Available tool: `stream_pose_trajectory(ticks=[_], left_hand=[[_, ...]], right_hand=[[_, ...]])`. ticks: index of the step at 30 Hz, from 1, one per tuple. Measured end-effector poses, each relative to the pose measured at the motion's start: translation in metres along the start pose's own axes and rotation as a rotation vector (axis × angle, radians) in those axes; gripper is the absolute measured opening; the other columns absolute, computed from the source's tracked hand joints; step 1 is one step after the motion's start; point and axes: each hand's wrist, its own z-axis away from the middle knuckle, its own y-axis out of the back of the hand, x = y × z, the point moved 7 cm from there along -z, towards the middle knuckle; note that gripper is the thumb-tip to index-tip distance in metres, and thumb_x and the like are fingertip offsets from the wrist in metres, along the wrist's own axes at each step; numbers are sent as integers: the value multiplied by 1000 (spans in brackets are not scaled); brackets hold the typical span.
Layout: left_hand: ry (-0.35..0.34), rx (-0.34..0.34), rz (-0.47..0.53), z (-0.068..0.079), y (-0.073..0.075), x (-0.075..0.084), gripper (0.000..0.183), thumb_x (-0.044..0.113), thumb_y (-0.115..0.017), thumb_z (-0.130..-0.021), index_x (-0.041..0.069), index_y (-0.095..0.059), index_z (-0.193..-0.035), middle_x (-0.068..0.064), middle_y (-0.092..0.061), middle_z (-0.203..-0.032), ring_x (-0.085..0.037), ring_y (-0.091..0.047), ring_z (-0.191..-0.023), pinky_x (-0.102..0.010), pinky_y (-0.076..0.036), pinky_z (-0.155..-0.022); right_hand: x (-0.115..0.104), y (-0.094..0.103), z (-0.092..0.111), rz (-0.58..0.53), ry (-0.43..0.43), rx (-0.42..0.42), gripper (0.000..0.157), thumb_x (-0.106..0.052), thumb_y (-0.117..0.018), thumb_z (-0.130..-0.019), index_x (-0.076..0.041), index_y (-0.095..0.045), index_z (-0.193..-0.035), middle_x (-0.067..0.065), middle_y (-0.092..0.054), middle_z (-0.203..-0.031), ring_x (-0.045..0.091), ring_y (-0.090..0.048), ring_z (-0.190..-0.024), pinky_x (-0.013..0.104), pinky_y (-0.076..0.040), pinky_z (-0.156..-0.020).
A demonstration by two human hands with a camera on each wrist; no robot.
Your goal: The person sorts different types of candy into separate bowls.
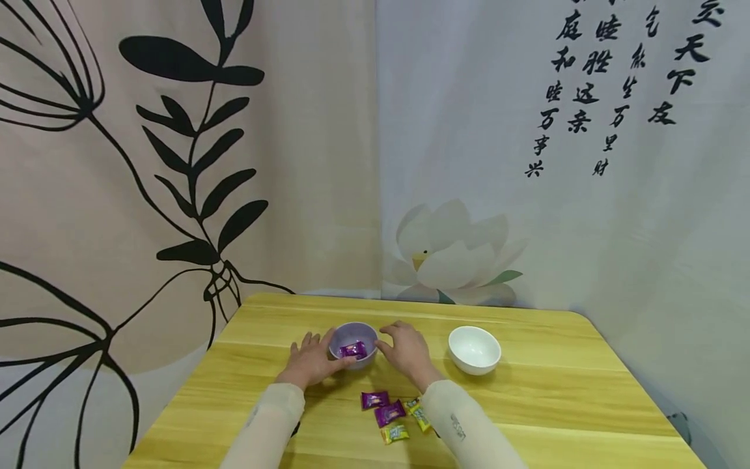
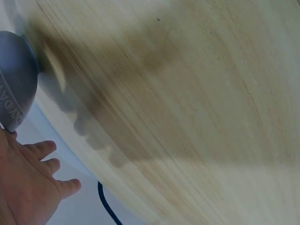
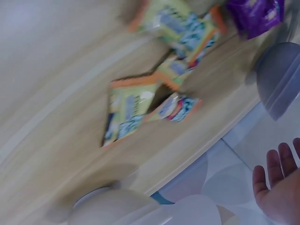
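Observation:
A small purple bowl stands near the back of the table, with a purple-wrapped candy inside. My left hand holds the bowl's left side between thumb and index finger, the thumb across the front; its other fingers are spread away. At the bowl's right rim is my right hand, thumb tip at the edge and fingers loosely bent, nothing seen in them. In the right wrist view the right hand's fingers look loosely extended. In front of the bowl lie purple candies and yellow candies.
A white bowl stands to the right on the wooden table. The right forearm partly covers the yellow candies. Behind the table's back edge hangs a printed curtain. A dark cable shows beyond the table edge in the left wrist view.

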Motion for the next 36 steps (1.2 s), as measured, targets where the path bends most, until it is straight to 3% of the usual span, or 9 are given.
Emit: stream_pose_trajectory(ticks=[18,30,36], left_hand=[[2,-9,9,0,4,1,105,80,-55,-80,14,-28,-158,-30,-32,-153,-48,-15,-146,-67,-7,-114],[16,-18,10,1,1,0,105,80,-55,-80,15,-28,-158,-29,-32,-153,-47,-14,-146,-66,-7,-115],[11,-10,8,1,-1,1,105,81,-54,-80,14,-29,-157,-30,-33,-152,-48,-15,-146,-67,-8,-114]], right_hand=[[32,2,24,-84,51,-50,34,-32,-69,-94,-7,-72,-117,10,-67,-116,32,-63,-109,50,-50,-94],[39,-2,44,-170,90,-177,34,-30,-68,-95,-7,-71,-119,8,-67,-117,30,-63,-108,49,-50,-94],[36,-12,57,-203,102,-288,37,-35,-69,-93,-11,-71,-121,3,-67,-122,29,-60,-116,49,-47,-100]])
